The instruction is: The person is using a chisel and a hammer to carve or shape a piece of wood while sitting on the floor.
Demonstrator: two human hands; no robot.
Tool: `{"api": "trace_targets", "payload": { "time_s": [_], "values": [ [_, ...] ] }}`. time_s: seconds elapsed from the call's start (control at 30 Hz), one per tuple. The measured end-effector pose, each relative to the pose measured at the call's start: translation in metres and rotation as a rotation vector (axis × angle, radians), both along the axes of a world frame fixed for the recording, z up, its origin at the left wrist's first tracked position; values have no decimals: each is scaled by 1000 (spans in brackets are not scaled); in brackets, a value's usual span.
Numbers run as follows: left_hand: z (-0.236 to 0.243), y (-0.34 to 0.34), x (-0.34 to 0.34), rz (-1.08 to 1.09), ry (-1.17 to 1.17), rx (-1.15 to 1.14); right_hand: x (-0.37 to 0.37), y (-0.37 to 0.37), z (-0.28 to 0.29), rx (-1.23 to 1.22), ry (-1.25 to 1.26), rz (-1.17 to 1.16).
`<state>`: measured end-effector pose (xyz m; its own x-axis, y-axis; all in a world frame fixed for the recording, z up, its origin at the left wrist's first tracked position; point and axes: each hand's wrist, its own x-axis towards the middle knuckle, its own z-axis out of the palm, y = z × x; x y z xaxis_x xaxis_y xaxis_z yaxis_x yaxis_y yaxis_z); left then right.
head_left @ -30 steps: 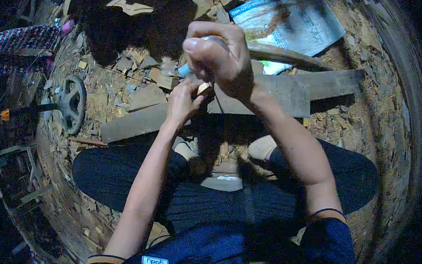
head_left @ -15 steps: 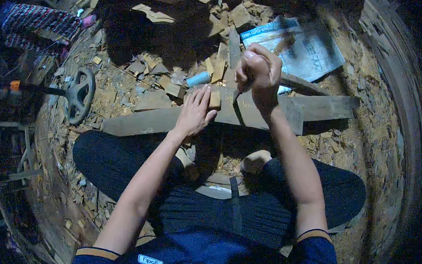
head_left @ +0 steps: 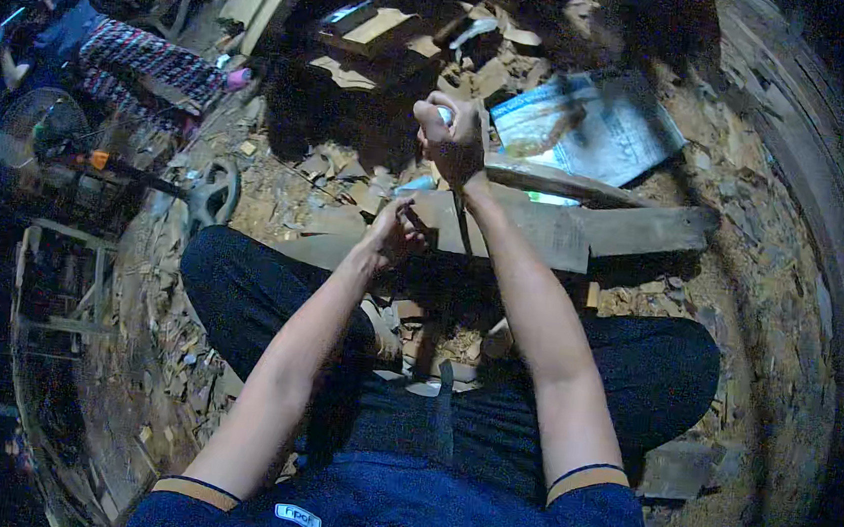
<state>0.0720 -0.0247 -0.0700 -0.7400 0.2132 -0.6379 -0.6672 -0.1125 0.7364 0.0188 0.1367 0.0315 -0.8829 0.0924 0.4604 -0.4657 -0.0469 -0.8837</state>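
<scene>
A grey wooden beam (head_left: 545, 229) lies across in front of my crossed legs, with a dark slanting streak on its middle. Over its left half, my left hand (head_left: 395, 233) is held with fingers apart and slightly curled, nothing visible in it. My right hand (head_left: 453, 141) is raised beyond the beam in a closed fist. A small pale bluish spot shows between its fingers; the rest of what it grips is hidden. Just past the beam, between the hands, a light blue object (head_left: 416, 184) is partly visible.
Wood chips and offcuts (head_left: 340, 166) cover the ground. A printed sheet (head_left: 594, 128) lies beyond the beam at right, near another timber (head_left: 559, 183). At left are a spoked wheel (head_left: 212, 193) and a person in patterned trousers (head_left: 148, 64).
My left hand has come off the beam, and the small wood block beside it no longer shows there. My right fist has moved left and farther away. The whole view has shifted slightly.
</scene>
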Motion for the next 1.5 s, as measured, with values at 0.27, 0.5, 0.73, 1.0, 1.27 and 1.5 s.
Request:
{"api": "trace_targets", "payload": {
  "time_s": [0.27,0.5,0.73,1.0,1.27,1.5],
  "values": [
    [5,25,16,214,-59,470,-14,-1,-3,-26,-55,-29],
    [2,34,20,316,-83,466,-10,-1,-2,57,-55,18],
    [-41,20,-6,312,-144,229,-8,5,-4,-90,-24,0],
    [-56,2,-25,79,602,-1120,-1,-14,1,22,-72,38],
    [-62,-1,-7,-43,1065,-1103,-11,-29,10,34,-166,137],
    [-58,-18,-52,-386,864,-823,-5,-3,16,-106,-257,176]
  ]
}}
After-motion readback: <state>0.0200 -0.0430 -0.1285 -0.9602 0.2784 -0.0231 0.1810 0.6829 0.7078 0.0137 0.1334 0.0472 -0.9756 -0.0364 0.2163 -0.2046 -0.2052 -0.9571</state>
